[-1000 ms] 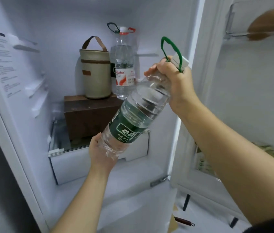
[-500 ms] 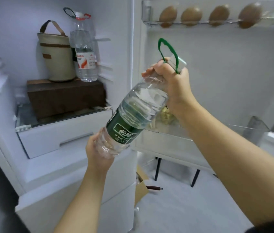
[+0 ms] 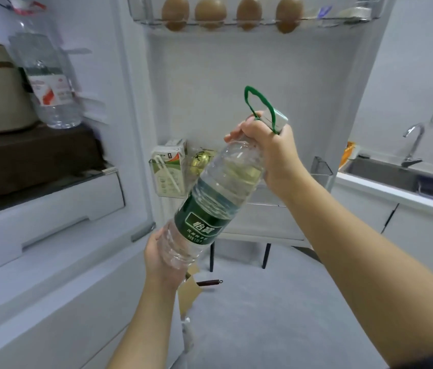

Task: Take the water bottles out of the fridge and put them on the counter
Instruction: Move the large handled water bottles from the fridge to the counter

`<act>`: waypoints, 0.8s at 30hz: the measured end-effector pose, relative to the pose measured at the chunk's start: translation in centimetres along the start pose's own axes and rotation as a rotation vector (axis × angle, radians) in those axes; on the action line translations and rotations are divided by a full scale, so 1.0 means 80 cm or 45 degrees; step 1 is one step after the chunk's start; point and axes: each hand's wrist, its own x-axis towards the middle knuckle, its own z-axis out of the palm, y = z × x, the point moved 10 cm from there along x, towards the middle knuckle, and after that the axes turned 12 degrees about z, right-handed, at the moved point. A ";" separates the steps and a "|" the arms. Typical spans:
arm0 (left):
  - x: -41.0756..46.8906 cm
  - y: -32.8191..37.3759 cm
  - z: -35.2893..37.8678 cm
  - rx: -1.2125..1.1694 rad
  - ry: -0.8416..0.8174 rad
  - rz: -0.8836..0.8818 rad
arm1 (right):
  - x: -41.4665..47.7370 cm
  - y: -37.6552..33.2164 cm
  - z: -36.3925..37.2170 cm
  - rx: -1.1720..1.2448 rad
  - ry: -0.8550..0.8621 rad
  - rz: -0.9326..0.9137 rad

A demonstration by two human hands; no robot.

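STEP: carry to counter | OBJECT: clear plastic green-labelled water bottle, tilted, outside fridge | right hand clenched round neck | left hand cupping base | ADVICE: maintain two-hand support; set upright near white counter edge.

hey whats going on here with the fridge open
A person is carrying a large green-label water bottle with both hands. The right hand grips its neck just under the cap, and the left hand supports its base, so it is tilted. It is out in front of the open fridge door. Another water bottle with a red label stands inside the fridge. The counter by the sink is off to the right.
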 end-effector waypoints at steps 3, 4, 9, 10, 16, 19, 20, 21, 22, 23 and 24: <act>0.012 -0.029 0.000 0.009 -0.011 -0.068 | -0.004 0.002 -0.030 -0.023 0.077 -0.009; 0.017 -0.039 -0.002 0.010 -0.015 -0.101 | -0.006 0.004 -0.039 -0.026 0.106 -0.018; 0.022 -0.087 0.005 0.021 -0.115 -0.248 | -0.018 0.024 -0.087 -0.020 0.245 0.007; 0.022 -0.095 0.005 0.027 -0.130 -0.269 | -0.021 0.028 -0.096 -0.031 0.277 0.015; 0.027 -0.155 -0.008 0.148 -0.030 -0.410 | -0.049 0.048 -0.162 -0.064 0.461 0.037; 0.016 -0.183 0.003 0.224 -0.076 -0.454 | -0.068 0.052 -0.202 -0.078 0.542 0.045; 0.010 -0.191 0.011 0.252 -0.100 -0.474 | -0.076 0.052 -0.216 -0.070 0.570 0.047; 0.004 -0.200 0.019 0.272 -0.123 -0.492 | -0.084 0.052 -0.229 -0.058 0.595 0.048; -0.002 -0.210 0.026 0.291 -0.144 -0.501 | -0.092 0.049 -0.243 -0.052 0.617 0.045; -0.008 -0.221 0.034 0.301 -0.160 -0.512 | -0.101 0.047 -0.257 -0.054 0.638 0.040; -0.016 -0.233 0.040 0.304 -0.166 -0.536 | -0.110 0.043 -0.270 -0.054 0.655 0.036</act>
